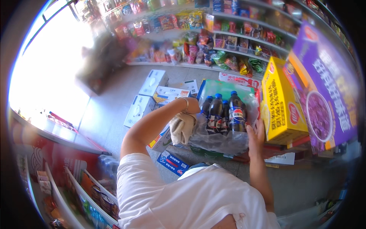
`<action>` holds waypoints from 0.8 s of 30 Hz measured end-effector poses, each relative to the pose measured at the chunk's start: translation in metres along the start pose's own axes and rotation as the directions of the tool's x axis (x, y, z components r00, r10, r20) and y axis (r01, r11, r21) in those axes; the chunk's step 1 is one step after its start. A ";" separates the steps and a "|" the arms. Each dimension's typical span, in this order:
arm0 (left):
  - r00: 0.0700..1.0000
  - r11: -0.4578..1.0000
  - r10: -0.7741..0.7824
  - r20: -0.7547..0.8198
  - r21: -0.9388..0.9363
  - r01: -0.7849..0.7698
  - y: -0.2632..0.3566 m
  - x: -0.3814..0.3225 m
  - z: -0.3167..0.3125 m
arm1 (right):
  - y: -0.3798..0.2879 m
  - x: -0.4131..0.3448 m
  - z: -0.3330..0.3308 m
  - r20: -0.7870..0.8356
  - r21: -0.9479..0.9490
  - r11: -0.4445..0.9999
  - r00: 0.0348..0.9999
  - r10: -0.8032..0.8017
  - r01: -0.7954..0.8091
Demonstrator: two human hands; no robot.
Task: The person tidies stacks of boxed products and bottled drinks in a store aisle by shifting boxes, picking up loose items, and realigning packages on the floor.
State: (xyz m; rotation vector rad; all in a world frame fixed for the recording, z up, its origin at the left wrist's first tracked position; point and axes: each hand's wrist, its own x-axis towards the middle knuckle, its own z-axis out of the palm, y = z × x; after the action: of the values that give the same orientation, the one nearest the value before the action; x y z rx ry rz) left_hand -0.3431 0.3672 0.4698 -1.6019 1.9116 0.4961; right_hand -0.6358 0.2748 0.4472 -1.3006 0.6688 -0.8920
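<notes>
Several dark cola bottles with blue caps (pixel 237 113) stand together in clear plastic wrap (pixel 220 143) on stacked cartons before me. My left hand (pixel 194 105), with a bangle at its wrist, is at the left side of the bottles. A beige cloth (pixel 182 127) hangs just below it; its fingers are hidden, so its grip cannot be told. My right hand (pixel 256 133) lies along the right side of the wrap, fingers pointing up, beside a yellow carton (pixel 281 103). Whether it pinches the plastic is unclear.
A large purple carton (pixel 323 94) stands at the right. White boxes (pixel 140 110) and a blue carton (pixel 172 163) lie on the floor. Shelves of packaged snacks (pixel 240 51) line the back; more shelving (pixel 88 200) is at the lower left, near a red-fronted counter (pixel 57 160).
</notes>
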 end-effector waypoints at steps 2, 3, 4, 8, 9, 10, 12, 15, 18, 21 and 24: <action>0.996 0.995 0.075 -0.041 0.076 -0.071 -0.006 -0.004 0.012 | 0.011 0.014 0.000 0.005 -0.174 0.984 0.999 0.032 -0.031; 0.988 0.982 0.144 -0.057 0.130 -0.136 -0.012 0.000 0.025 | 0.012 0.020 0.001 0.030 -0.374 0.927 0.999 0.041 -0.027; 0.977 0.984 0.139 -0.162 0.132 -0.118 -0.018 0.002 0.041 | 0.012 0.023 0.006 0.040 -0.491 0.871 0.999 -0.014 0.032; 0.807 0.818 -0.368 -0.462 -0.574 0.044 -0.007 0.003 0.040 | 0.007 0.035 0.005 0.056 -0.626 0.770 0.993 -0.108 0.120; 0.766 0.722 -0.429 -0.479 -0.692 -0.028 -0.002 0.009 0.019 | 0.012 0.037 -0.015 0.083 -0.662 0.714 0.969 -0.232 0.228; 0.766 0.666 -0.444 -0.466 -0.743 -0.065 -0.002 0.009 0.012 | 0.001 0.035 -0.006 0.092 -0.667 0.735 0.992 -0.083 0.123; 0.795 0.519 -0.468 -0.387 -0.848 -0.108 0.010 0.002 0.004 | 0.008 0.040 0.002 0.040 -0.644 0.760 0.996 -0.078 0.085; 0.629 0.102 -0.507 -0.589 -0.766 -0.635 -0.015 0.016 0.082 | 0.019 0.055 0.017 -0.037 -0.559 0.825 0.991 -0.131 0.088; 0.376 0.446 -0.499 -0.781 -0.603 -0.661 -0.011 0.036 0.102 | 0.018 0.048 0.005 -0.184 -0.377 0.926 0.978 -0.101 0.025; 0.444 0.181 -0.715 -0.540 -0.756 -0.629 0.005 0.018 0.097 | -0.042 0.016 0.003 -0.169 -0.370 0.897 0.967 0.193 -0.244; 0.380 0.270 -0.720 -0.581 -0.739 -0.618 0.027 0.000 0.093 | -0.007 0.009 0.017 -0.092 -0.402 0.916 0.994 -0.060 0.018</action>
State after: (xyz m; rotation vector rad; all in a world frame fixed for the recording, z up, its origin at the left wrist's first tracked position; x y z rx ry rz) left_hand -0.3507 0.4305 0.3973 -3.5575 2.3535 1.0384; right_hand -0.6180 0.2763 0.4574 -1.6451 0.9451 -0.8865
